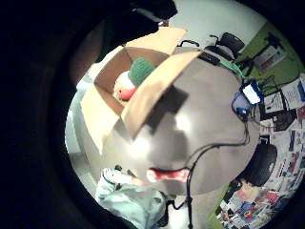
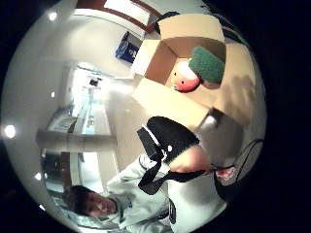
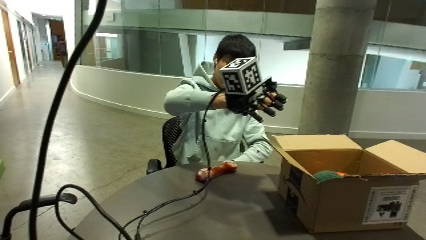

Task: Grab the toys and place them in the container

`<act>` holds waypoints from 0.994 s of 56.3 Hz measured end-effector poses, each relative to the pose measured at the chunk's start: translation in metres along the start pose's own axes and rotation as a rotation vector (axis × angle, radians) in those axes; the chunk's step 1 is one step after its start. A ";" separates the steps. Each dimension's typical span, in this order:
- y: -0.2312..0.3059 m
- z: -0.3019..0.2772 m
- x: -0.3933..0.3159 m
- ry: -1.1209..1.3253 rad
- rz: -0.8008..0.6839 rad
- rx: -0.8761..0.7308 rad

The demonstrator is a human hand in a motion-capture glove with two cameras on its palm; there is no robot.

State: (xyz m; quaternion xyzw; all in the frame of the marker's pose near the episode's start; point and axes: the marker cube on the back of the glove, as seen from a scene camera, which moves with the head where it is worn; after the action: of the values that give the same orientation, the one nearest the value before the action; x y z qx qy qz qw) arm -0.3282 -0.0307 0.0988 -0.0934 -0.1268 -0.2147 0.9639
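My gloved right hand is raised at head height, well above the round grey table and left of the open cardboard box. Its fingers are relaxed and slightly bent, and they hold nothing. Inside the box lie a green toy and a round red-and-white toy; both also show in the thumb side view, the green toy beside the red toy. A red bone-shaped toy lies on the table in front of the person, apart from the box; it is the red bone-shaped toy near the table's edge.
The box flaps stand open and upward. A black cable runs across the table from the hand. A black chair is behind the person. Small devices sit at the table's far edge. A concrete pillar stands behind the box.
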 end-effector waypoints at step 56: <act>0.188 0.190 0.094 0.351 -0.232 -0.417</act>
State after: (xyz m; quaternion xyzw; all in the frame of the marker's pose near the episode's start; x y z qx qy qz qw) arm -0.2019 0.1448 0.2821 -0.2358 0.0787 -0.3576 0.9002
